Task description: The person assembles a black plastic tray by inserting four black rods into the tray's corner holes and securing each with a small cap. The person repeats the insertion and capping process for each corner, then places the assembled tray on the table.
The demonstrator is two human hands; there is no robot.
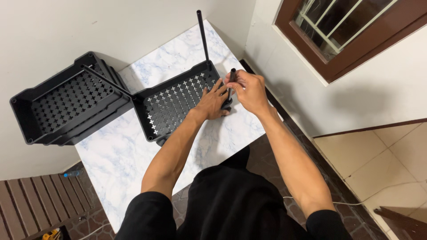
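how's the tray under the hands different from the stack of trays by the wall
The tray under the hands is a single one with upright black poles fitted at its corners; the stack by the wall is several nested trays with no upright poles. The left hand presses on the single tray; the stack is untouched. Both are black with cross-shaped holes.

— What carries the things?
— A table with a white and blue marble pattern. It stands against the wall.
— What lies on it?
— A black perforated tray sits directly under the hands. A stack of similar black trays rests further to the left of the hands.
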